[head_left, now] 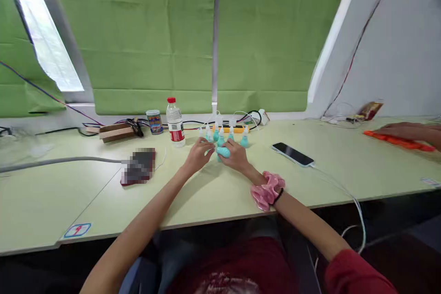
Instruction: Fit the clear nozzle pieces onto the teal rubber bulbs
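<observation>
A small teal squeeze bottle [223, 152] lies sideways in my right hand [237, 156], whose fingers wrap round it. Its tip points left. My left hand [199, 155] is closed in a pinch at that tip; whatever is between the fingertips is too small to make out. Just behind both hands stand several similar teal bottles with white nozzle tops, among them a bottle [244, 141] at the right end of the group. Another teal bottle is partly hidden beneath the held one. A pink scrunchie [268, 190] sits round my right wrist.
Behind the bottles are a yellow power strip [237, 129] and cables. Left stand a water bottle [176, 124], a can [154, 122] and an open cardboard box [117, 132]. A phone [292, 154] lies right, plugged in. Far right, another person's hand [401, 130] rests on orange cloth [396, 140].
</observation>
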The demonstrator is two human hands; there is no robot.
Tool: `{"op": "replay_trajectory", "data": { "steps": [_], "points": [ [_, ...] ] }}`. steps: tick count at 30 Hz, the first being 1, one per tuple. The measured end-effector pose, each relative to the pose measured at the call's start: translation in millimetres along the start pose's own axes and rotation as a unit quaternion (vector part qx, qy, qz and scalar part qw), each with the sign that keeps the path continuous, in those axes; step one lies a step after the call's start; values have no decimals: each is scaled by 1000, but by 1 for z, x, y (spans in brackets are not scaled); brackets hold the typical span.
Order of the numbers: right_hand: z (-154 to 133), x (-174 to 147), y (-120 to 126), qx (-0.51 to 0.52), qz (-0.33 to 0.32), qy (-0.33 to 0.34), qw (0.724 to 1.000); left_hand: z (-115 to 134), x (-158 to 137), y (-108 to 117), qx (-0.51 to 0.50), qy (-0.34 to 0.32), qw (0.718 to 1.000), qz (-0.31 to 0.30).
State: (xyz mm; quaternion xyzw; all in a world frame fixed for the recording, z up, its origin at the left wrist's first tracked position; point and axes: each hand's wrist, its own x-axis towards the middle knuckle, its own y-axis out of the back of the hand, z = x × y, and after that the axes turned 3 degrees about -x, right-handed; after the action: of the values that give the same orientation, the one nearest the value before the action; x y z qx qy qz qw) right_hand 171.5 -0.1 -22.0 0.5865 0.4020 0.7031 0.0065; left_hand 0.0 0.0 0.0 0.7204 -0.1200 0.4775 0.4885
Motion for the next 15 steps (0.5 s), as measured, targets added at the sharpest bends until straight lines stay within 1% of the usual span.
{"op": "replay_trajectory", "data": {
  "steps": [6,11,15],
  "points": [
    [-1,0,-2,-5,7,-2,1000,2,3,1,22,12,1000,-12],
    [0,-3,0,-16,4,25,1000,7,4,4,39,35,998,-45],
    [2,-3,0,-33,0,44,998,8,3,5,27,58,996,-54]
  ]
}}
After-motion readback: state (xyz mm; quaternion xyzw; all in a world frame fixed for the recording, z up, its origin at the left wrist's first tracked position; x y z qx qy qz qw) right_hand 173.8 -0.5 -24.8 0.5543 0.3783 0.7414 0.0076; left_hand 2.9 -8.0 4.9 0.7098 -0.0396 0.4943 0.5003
